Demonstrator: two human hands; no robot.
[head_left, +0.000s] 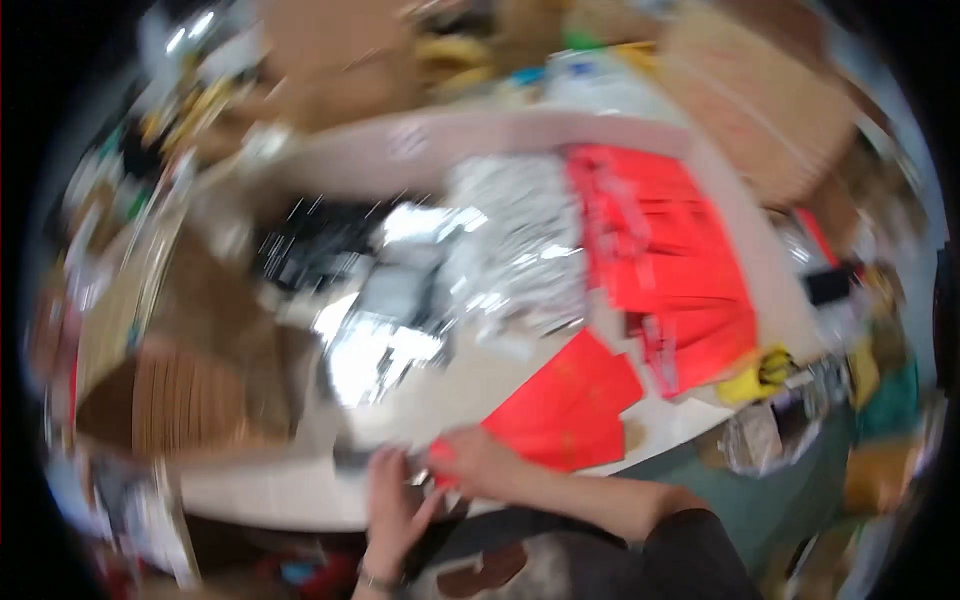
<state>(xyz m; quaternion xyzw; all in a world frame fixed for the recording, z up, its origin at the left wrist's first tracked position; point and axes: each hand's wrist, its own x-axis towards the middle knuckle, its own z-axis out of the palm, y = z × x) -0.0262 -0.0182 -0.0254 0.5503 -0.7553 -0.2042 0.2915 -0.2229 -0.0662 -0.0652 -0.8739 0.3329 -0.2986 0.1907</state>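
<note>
Both hands meet at the table's near edge, smeared by motion. My left hand [393,507] points upward with its thumb bent toward the right hand. It closes around something dark and silvery that I cannot make out. Beside it, my right hand [475,463] has its fingers curled on a small red piece [445,483], seen only in part. Flat red packets [565,405] lie fanned next to the right wrist. Behind them is a large stack of red packets [675,265] on the white table [250,493].
Clear plastic bags [515,235], silver packets [380,355] and black packets [320,245] cover the table's middle. An opened cardboard box [190,395] stands at left, and a raised rim [490,130] runs along the back. A yellow item [755,375] lies at the right edge. Cardboard boxes [755,100] crowd behind.
</note>
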